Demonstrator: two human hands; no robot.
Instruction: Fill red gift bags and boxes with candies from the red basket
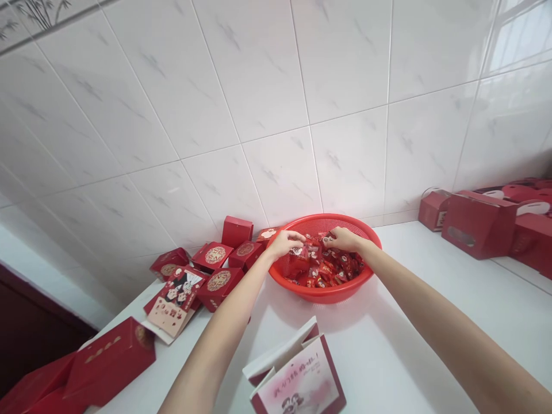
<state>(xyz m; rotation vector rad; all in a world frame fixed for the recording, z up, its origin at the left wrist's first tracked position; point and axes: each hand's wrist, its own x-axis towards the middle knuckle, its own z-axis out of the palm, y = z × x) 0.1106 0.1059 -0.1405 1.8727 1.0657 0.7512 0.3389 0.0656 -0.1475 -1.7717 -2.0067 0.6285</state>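
Note:
Both hands reach into a red plastic basket (321,294) that holds several small red wrapped packets (326,269). My left hand (286,242) is over the basket's left part, its fingers curved at a packet with a pale print; whether they grip it is hard to tell. On the right side of the basket, my right hand (342,239) has its fingertips pressed together on a small packet (328,238). Nearer to me, below the basket, stands a pink and dark red paper box (302,379) with its top flaps open.
Several red gift boxes (219,280) are heaped left of the basket, beside a printed card box (176,305). Larger red boxes (110,362) lie at the lower left. More red boxes (478,224) line the right side by the tiled wall (276,69). Everything rests on a white table (414,287).

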